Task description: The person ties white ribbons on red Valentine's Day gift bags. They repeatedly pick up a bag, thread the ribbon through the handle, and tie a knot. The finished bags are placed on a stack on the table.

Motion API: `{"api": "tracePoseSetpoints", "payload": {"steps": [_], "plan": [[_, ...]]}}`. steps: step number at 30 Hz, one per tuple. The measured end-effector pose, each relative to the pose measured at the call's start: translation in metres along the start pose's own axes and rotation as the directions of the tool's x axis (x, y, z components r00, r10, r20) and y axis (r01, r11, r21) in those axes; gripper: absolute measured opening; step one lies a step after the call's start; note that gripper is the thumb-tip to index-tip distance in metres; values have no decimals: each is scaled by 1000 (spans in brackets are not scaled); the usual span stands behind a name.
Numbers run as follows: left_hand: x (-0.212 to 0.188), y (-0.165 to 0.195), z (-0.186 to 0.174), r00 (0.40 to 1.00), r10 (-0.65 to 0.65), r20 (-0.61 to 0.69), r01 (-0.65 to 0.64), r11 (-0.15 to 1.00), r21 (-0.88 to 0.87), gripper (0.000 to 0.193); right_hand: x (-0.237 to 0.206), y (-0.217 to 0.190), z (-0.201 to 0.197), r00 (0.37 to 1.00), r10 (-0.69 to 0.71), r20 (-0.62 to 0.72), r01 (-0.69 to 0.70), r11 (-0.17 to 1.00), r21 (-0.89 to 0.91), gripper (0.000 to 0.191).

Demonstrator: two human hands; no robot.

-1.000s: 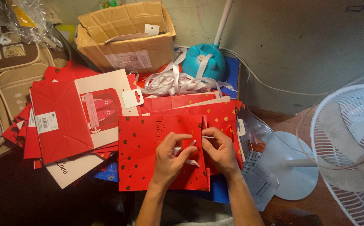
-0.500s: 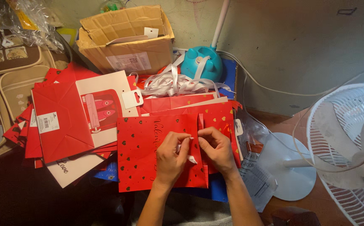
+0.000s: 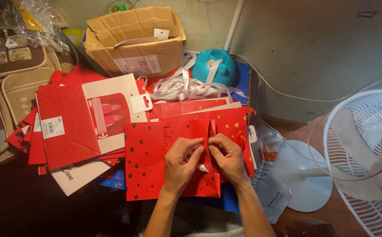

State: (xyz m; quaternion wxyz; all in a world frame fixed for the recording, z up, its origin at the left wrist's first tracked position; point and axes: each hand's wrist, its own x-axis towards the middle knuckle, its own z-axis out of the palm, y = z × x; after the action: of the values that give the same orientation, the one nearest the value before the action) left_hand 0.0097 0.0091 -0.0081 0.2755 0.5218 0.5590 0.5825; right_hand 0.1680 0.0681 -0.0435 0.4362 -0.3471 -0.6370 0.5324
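Both the left hand [image 3: 180,164] and right hand [image 3: 226,158] pinch a white ribbon [image 3: 203,167] on the flat red gift bag [image 3: 149,164], where a hard tug could probably tear the paper.

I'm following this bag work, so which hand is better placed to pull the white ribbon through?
Probably the left hand: its fingertips sit right over the white ribbon end on the red paper bag. The right hand grips the bag's folded edge, steadying it.

The floor [image 3: 32,215] carries a heap of red paper bags [image 3: 68,127], a cardboard box [image 3: 133,48] behind, and a white fan [image 3: 366,153] at right.
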Motion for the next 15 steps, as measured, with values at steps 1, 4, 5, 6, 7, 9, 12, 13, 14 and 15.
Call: {"api": "tracePoseSetpoints", "payload": {"steps": [1,4,5,6,7,9,12,13,14,15], "plan": [[1,0,0,999,45,-7,-46,999,-21,21,0,-1,1,1000,-16,-5,16,1000,-4,5],[1,0,0,1000,30,-11,-30,999,-26,21,0,-5,4,998,-56,-27,52,992,-117,3],[1,-1,1,1000,29,-12,-29,999,-27,20,0,-6,5,996,-80,-30,76,989,-128,4],[1,-1,1,1000,27,-13,-28,999,-27,20,0,-7,5,994,-104,-33,99,985,-139,5],[0,-2,1,1000,25,-15,-26,999,-28,20,0,-8,6,991,-128,-34,122,981,-149,6],[0,-3,2,998,49,-30,-50,997,-60,15,0,-9,7,989,-145,-37,136,972,-191,6],[-1,-6,4,999,26,-39,-27,999,-26,9,-1,-9,8,985,-166,-42,153,965,-214,7],[-1,-7,5,999,8,-40,-8,1000,0,8,-1,-9,8,984,-170,-43,157,964,-215,8],[-2,-9,5,999,-20,-33,19,1000,-12,7,-1,-9,9,984,-169,-48,154,962,-227,8],[-3,-10,5,999,-47,-26,46,999,-25,7,-1,-9,9,984,-167,-53,150,959,-239,8]]}}
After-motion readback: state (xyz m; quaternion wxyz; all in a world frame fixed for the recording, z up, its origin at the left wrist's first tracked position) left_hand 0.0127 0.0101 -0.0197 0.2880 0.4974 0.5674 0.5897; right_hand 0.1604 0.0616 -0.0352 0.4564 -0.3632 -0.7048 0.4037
